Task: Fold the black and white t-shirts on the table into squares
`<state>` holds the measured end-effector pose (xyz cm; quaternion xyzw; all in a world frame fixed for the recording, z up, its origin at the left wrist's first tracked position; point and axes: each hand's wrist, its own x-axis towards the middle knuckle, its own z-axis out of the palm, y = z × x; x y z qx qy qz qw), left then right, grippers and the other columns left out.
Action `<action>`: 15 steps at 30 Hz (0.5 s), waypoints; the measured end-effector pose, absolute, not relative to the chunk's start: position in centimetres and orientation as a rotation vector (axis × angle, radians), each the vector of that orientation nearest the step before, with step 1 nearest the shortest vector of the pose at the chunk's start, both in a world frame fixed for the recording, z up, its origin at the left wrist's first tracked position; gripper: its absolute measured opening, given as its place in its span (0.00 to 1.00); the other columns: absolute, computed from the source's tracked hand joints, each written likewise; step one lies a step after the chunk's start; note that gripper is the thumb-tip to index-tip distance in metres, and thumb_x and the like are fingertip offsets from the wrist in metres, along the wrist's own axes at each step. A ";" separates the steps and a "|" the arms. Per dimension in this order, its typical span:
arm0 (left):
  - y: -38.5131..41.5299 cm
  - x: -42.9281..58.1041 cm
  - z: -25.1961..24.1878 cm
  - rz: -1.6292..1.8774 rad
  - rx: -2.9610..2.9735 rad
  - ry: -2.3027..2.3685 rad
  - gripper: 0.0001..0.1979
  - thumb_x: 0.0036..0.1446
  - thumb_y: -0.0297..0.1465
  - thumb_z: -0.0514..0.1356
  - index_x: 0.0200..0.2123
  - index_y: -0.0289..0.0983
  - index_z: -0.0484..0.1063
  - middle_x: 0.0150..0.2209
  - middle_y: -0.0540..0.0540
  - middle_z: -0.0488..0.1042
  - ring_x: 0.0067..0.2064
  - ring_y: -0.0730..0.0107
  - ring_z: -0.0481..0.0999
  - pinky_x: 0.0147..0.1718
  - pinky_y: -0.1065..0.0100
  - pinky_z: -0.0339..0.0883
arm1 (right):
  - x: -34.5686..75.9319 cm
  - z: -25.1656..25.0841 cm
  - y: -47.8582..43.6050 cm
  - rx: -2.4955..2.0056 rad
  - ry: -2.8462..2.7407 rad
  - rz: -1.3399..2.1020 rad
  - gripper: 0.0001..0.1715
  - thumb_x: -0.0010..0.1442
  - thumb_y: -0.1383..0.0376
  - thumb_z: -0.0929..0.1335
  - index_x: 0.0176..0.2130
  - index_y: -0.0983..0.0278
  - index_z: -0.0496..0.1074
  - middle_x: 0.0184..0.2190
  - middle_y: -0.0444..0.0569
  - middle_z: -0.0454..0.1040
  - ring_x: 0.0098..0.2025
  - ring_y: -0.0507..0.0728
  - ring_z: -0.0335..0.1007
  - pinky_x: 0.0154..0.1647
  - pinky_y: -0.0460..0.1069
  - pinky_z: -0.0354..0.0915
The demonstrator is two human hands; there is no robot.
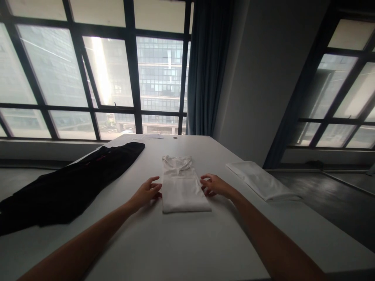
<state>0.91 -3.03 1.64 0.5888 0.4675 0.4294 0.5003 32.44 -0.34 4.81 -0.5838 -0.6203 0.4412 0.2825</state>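
Observation:
A white shirt (183, 189) lies on the white table (175, 244), folded into a neat rectangle with its collar at the far end. My left hand (147, 192) is at the shirt's left edge, fingers loosely bent and apart. At the right edge is my right hand (213, 185), its fingers also curved and spread. Some fingertips of both hands touch or nearly touch the cloth; I cannot tell which. Neither hand visibly grips the fabric.
A black garment (79, 183) is spread along the table's left side. Folded white cloth (260, 180) lies by the right edge. Thin papers (148, 137) rest at the far end, close to a round dark hole (175, 137). Windows and a blue curtain (206, 74) stand beyond.

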 end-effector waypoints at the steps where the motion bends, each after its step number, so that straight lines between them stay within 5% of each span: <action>1: -3.0 0.8 1.5 0.999 1.504 1.163 0.35 0.49 0.46 0.68 0.57 0.37 0.67 0.47 0.38 0.77 0.36 0.63 0.80 0.41 0.59 0.73 | 32.4 4.7 -0.3 -1.570 -1.688 1.192 0.26 0.60 0.54 0.71 0.51 0.66 0.66 0.36 0.51 0.76 0.27 0.51 0.72 0.25 0.45 0.69; 4: -3.5 0.8 1.4 0.841 1.884 1.255 0.33 0.50 0.43 0.66 0.59 0.39 0.68 0.54 0.38 0.76 0.48 0.55 0.78 0.52 0.55 0.68 | 32.4 4.5 -0.4 -1.556 -1.799 1.200 0.26 0.56 0.59 0.74 0.51 0.66 0.69 0.36 0.51 0.76 0.27 0.51 0.72 0.24 0.45 0.69; 8: -4.1 1.3 1.2 0.731 2.243 1.292 0.28 0.53 0.41 0.63 0.57 0.37 0.72 0.63 0.39 0.67 0.64 0.49 0.64 0.64 0.53 0.54 | 32.2 4.7 -0.7 -1.533 -1.889 1.206 0.20 0.48 0.68 0.76 0.42 0.68 0.75 0.31 0.45 0.74 0.24 0.48 0.68 0.24 0.44 0.68; 11: -4.1 1.4 1.3 0.674 2.320 1.396 0.28 0.55 0.39 0.59 0.59 0.37 0.70 0.63 0.40 0.66 0.64 0.50 0.64 0.64 0.51 0.54 | 32.4 5.0 -0.8 -1.485 -1.938 1.183 0.11 0.46 0.71 0.74 0.34 0.69 0.77 0.24 0.42 0.71 0.22 0.48 0.66 0.24 0.44 0.66; 15: -4.2 1.2 1.8 0.515 2.411 1.614 0.29 0.57 0.39 0.57 0.61 0.36 0.67 0.64 0.39 0.66 0.64 0.48 0.63 0.63 0.48 0.54 | 32.9 5.3 -0.8 -1.550 -2.064 1.073 0.11 0.47 0.70 0.72 0.35 0.69 0.78 0.23 0.44 0.73 0.22 0.50 0.68 0.25 0.45 0.65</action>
